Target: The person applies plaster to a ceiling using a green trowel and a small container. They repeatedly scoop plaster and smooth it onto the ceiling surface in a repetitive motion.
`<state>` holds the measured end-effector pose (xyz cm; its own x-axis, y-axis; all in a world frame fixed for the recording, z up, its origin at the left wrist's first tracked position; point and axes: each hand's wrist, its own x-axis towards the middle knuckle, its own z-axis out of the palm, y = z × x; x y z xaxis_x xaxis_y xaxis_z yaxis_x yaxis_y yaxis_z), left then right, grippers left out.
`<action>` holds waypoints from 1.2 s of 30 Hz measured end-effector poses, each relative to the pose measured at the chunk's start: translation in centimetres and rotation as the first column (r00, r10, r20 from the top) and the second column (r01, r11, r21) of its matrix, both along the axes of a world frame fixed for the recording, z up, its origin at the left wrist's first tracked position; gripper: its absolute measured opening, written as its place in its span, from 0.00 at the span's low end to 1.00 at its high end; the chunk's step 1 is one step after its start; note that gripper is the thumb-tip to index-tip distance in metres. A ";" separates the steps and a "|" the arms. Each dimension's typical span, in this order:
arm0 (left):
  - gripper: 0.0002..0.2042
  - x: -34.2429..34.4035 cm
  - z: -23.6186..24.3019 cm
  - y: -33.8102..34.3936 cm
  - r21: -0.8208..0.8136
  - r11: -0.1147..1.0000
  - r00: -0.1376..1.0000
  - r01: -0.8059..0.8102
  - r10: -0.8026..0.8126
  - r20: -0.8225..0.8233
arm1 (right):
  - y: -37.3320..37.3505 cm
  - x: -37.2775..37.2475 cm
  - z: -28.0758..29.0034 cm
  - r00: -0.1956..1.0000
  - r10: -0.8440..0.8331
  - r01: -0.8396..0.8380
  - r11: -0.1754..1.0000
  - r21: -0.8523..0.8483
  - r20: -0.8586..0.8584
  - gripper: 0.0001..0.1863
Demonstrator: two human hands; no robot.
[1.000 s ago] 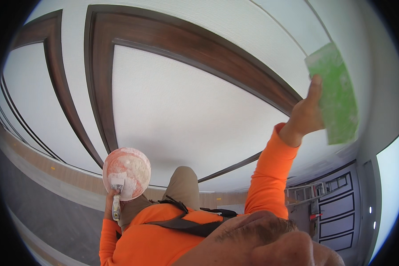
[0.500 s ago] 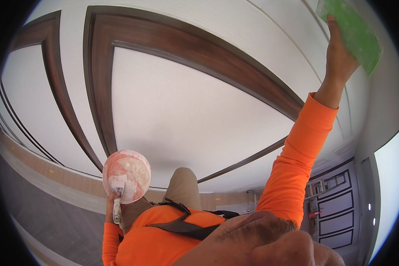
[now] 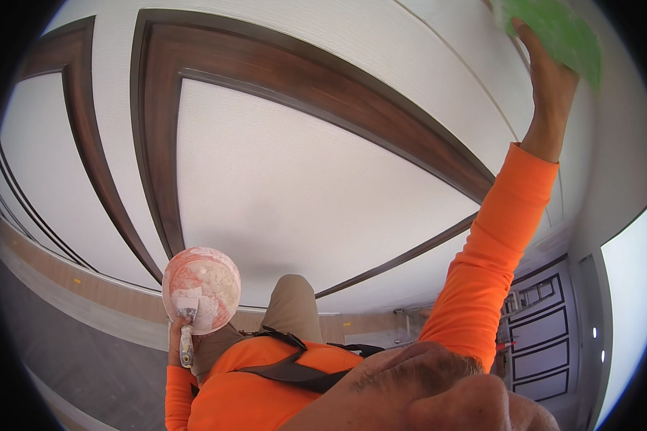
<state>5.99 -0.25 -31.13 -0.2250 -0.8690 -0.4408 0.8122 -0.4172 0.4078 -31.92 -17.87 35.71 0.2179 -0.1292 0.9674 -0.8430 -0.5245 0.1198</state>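
My right hand (image 3: 553, 80) reaches far up at the right, its fingers closed on a green plastic float (image 3: 559, 39). The float is blurred and runs off the top edge, beside the upper white wall; whether it touches the wall, I cannot tell. Low on the left, my left hand (image 3: 176, 340) is wrapped at the near side of a round pinkish bucket (image 3: 223, 284), mostly hidden beneath it. Whitish filler coats the bucket's inside. A putty knife (image 3: 186, 346) lies over its near rim, blade on the filler, handle sticking out beside my left hand.
Dark wooden moulding (image 3: 158, 136) frames white panels (image 3: 323, 187) on the wall ahead. Grey floor covering (image 3: 86, 359) lies at lower left, beside a wood-toned strip. A metal ladder (image 3: 528, 298) stands behind at the right, near a large bright window or screen (image 3: 629, 280).
My right hand and the green float have moved upward and slightly left in the view. The left hand still holds the bucket, with the putty knife resting in it.
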 end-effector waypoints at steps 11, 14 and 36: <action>0.30 0.4 -2.3 -0.1 -0.053 0.998 0.999 0.016 -0.014 0.029 | -0.8 0.6 0.5 0.996 0.080 -0.076 0.993 0.095 -0.044 0.19; 0.30 0.4 -2.8 -0.1 -0.065 0.998 1.000 0.011 -0.010 0.025 | -0.5 1.0 0.3 0.997 0.065 -0.062 0.993 0.102 -0.028 0.19; 0.28 -0.2 -0.7 -0.1 0.006 0.999 0.999 -0.048 0.048 0.000 | -0.8 0.4 0.5 1.000 -0.008 0.010 0.997 0.078 -0.027 0.19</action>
<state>5.77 -0.39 -31.82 -0.1833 -0.8763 -0.4455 0.8315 -0.3799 0.4052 -31.54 -18.64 36.24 0.2418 -0.2067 0.9481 -0.8448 -0.5254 0.1009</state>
